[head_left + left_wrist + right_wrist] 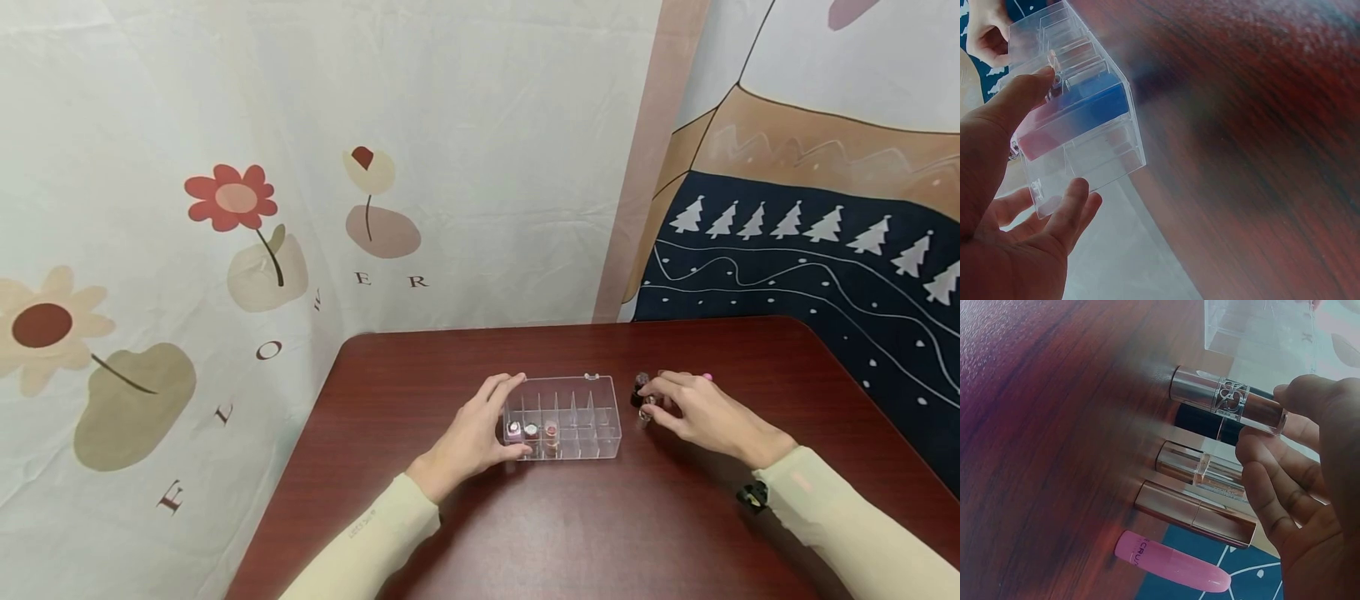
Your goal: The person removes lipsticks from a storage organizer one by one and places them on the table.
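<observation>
1. My left hand (pixel 468 431) spans the left end of the clear case (pixel 585 447), thumb on the near side and fingers round the far side, gripping it against the table (pixel 540 533).
2. In the near row, at the left, the case holds a pinkish piece (pixel 513 432), a white-topped piece (pixel 532 431) and a reddish piece (pixel 551 434), each in its own compartment.
3. Right of the case, my right hand (pixel 701 412) has thumb and fingertips clamped on a silver-and-clear tube (pixel 1229 397); whether its base has left the tabletop, I can't tell from here.
4. Close about it stand a dark tube (pixel 1197 422), partly hidden, then a gold-and-clear tube (pixel 1200 469), a rose-gold tube (pixel 1194 512) and a pink tube (pixel 1172 562) (the easiest to spot).
5. I'd judge the step in hand as picking up another piece for the row.
6. The next move calls for a straight lift without knocking the dark tube, then a carry leftward over the wall to the compartment beside the reddish piece.
</observation>
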Demonstrator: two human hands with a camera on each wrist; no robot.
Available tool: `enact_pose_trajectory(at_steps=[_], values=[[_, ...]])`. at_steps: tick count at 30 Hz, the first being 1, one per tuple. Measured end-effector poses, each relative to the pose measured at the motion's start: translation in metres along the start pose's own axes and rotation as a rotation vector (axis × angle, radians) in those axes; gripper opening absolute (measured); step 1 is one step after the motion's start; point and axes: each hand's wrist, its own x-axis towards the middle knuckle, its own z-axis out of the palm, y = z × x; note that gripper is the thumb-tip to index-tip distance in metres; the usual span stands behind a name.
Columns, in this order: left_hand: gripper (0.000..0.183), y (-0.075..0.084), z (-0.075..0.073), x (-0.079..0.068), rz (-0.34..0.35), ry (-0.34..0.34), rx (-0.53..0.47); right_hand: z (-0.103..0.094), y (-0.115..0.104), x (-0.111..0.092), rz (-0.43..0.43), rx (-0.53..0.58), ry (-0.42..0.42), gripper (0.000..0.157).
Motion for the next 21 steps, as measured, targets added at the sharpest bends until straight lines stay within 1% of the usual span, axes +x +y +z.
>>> enact_pose_trajectory(at_steps=[6, 10, 13, 18, 21], values=[[0.115, -0.0006, 0.0002, 0.0000, -0.005, -0.006, -0.004, -0.0005, -0.0002, 0.0005, -0.008, 0.005, 0.002, 0.025], [0.116, -0.0008, -0.0004, 0.0007, -0.008, -0.008, 0.000, -0.0024, -0.0004, 0.0009, -0.015, 0.023, 0.018, 0.027], [0.116, -0.0012, -0.0004, 0.0008, -0.010, -0.009, 0.001, -0.0036, -0.0012, 0.0014, -0.023, 0.031, 0.042, 0.029], [0.115, -0.0014, 0.0000, 0.0007, -0.010, -0.010, 0.000, -0.0051, -0.0051, 0.0033, -0.056, 0.006, 0.097, 0.031], [0.115, -0.0014, 0.0001, 0.0009, -0.009, -0.011, -0.003, -0.0065, -0.0098, 0.0059, -0.069, -0.001, 0.116, 0.032]])
